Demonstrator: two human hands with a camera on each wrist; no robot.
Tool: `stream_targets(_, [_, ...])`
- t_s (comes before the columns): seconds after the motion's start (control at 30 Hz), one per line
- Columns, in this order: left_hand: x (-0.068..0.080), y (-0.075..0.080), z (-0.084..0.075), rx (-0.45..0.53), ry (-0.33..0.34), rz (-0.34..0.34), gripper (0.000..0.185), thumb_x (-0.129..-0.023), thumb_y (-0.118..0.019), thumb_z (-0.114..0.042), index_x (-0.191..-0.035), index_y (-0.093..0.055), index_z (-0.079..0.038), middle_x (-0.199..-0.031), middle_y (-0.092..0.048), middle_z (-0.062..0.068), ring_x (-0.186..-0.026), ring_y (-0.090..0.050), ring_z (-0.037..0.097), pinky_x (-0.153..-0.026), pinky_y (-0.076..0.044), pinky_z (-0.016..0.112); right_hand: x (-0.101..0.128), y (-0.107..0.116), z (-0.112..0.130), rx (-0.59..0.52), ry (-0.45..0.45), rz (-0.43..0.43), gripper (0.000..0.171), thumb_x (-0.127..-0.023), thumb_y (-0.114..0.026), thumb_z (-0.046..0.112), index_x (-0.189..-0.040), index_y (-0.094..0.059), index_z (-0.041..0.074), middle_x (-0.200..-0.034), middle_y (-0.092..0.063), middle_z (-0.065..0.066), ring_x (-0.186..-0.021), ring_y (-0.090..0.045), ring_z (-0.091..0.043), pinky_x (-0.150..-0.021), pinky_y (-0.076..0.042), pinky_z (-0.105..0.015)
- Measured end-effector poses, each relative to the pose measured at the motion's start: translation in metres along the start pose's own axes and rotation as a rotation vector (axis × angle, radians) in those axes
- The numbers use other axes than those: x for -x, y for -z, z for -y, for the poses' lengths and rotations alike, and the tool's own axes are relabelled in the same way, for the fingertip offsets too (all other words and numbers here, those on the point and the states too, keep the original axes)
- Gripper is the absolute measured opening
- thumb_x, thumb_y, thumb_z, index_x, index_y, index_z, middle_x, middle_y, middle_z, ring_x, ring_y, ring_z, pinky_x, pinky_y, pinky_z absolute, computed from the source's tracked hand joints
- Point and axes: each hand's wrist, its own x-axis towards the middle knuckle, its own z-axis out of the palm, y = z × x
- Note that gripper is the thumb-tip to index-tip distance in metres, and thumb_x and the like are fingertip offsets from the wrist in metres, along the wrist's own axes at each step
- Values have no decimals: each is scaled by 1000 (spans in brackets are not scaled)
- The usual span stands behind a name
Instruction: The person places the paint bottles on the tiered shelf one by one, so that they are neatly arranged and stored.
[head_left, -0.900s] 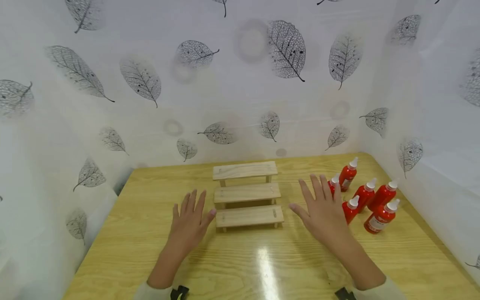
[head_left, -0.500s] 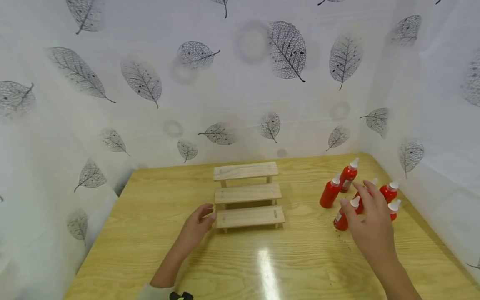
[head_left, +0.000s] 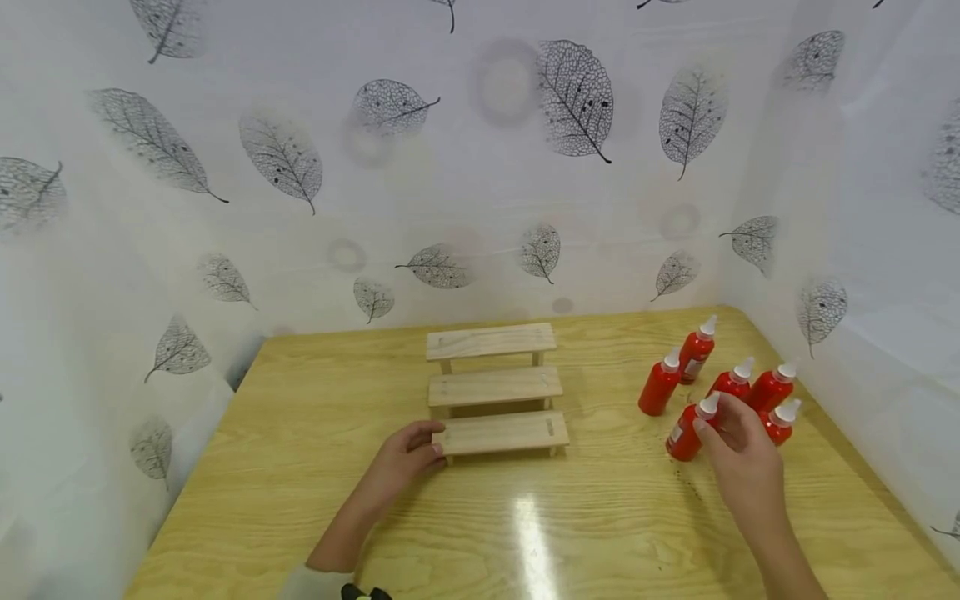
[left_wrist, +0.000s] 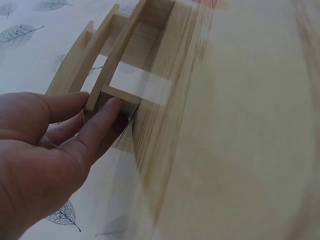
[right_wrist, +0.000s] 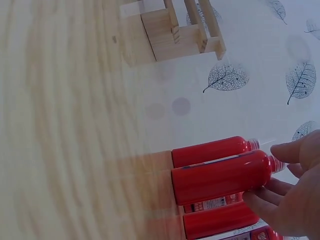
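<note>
Left grip [head_left: 403, 454]: pinching L end of the lowest step on a 3-step wooden stand [head_left: 495, 387], fingers at the step's end and by the leg beneath it, per L wrist view.
Right grip [head_left: 748, 450]: thumb & fingers curled round the neck of the nearest red btl [head_left: 682, 435]; how tight, can't tell.
Held btl: base on tabletop [head_left: 330, 383], R of the stand, btwn it and the tabletop's R edge; closest to the front edge of its group, w/ pt of a label showing.
Stand: mid tabletop L to R, tallest step nr the back edge, lowest facing the front edge.
Other 5 red btls [head_left: 658, 390]: grouped behind & to the R of the held one; farthest stands nr the back R corner, two sit closest to the R edge. White pointed caps [head_left: 708, 325] on top.
Sleeve [head_left: 318, 583]: light-colored, at L forearm, blk item beside it.
Backdrop [head_left: 465, 187]: white sheeting w/ dk leaf prints, rising past the back edge & both sides.
Light: bright glare streak toward the front edge, approx. center.
</note>
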Motion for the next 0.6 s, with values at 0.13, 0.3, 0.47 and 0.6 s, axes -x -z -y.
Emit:
stream_targets(0.13, [1,0,-1,8,-4,7,49,-104,-57,-10,-146,-39,8,-145,-44,31,-128,-55,31,-105,-57,34,0,-3,-3,-15,-7,10,62,-102,-61,31,-156,-35,13,-152,-48,-17,-136,-49,-37,-97,-49,-8])
stream_targets(0.3, [2,0,-1,10,8,-2,49,-103,-57,-8,-146,-39,7,-149,-41,30,-133,-51,35,-105,-56,33,-1,-6,-4,-2,17,3,64,-102,-62,29,-156,-34,14,-153,-47,-16,-137,-49,-38,-104,-47,-18])
stream_targets(0.47, [2,1,1,7,11,-2,49,-103,-57,-10,-146,-39,5,-153,-37,28,-136,-48,36,-105,-56,32,-3,-7,-6,4,51,-40,62,-101,-64,30,-154,-36,15,-149,-52,-15,-134,-51,-37,-104,-49,-16])
stream_targets(0.6, [1,0,0,11,12,11,50,-103,-57,-12,-147,-38,5,-153,-36,28,-136,-47,36,-107,-55,32,-4,-6,-7,-12,86,-64,63,-99,-67,32,-153,-39,17,-144,-55,-15,-129,-54,-32,-94,-48,-2])
